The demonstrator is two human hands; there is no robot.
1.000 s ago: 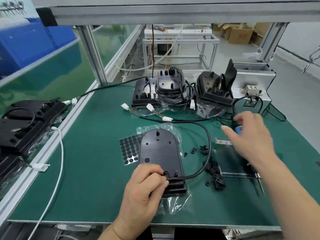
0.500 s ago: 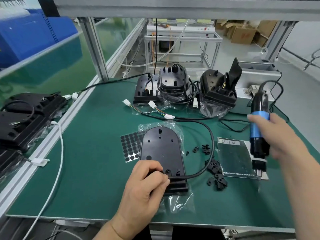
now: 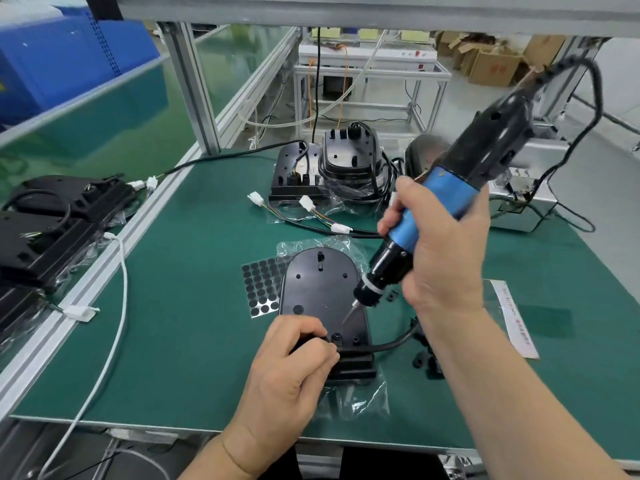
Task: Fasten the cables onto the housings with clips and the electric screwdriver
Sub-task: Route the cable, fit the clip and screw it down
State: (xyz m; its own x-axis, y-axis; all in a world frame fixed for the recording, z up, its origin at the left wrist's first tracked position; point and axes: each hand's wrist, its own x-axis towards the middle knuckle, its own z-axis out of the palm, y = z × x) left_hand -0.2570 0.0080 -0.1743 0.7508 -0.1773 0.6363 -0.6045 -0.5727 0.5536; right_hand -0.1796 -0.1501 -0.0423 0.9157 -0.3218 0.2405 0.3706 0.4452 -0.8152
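Observation:
A black oval housing (image 3: 320,285) lies flat on a clear plastic bag on the green mat. My left hand (image 3: 294,368) pinches the black cable (image 3: 394,342) against the housing's near end, beside a small black clip (image 3: 336,337). My right hand (image 3: 446,251) grips the blue and black electric screwdriver (image 3: 440,206), tilted, its bit tip (image 3: 346,318) hovering just above the clip. Loose black clips (image 3: 427,362) lie to the right, partly hidden by my right forearm.
A sheet of black round pads (image 3: 261,285) lies left of the housing. More housings with coiled cables (image 3: 346,164) stand at the back, white connectors (image 3: 306,202) in front of them. A metal box (image 3: 519,206) sits back right, black housings (image 3: 52,223) far left.
My right hand has lifted the screwdriver from the right side of the mat and swung it left, tip down over the housing. My left hand has stayed on the cable.

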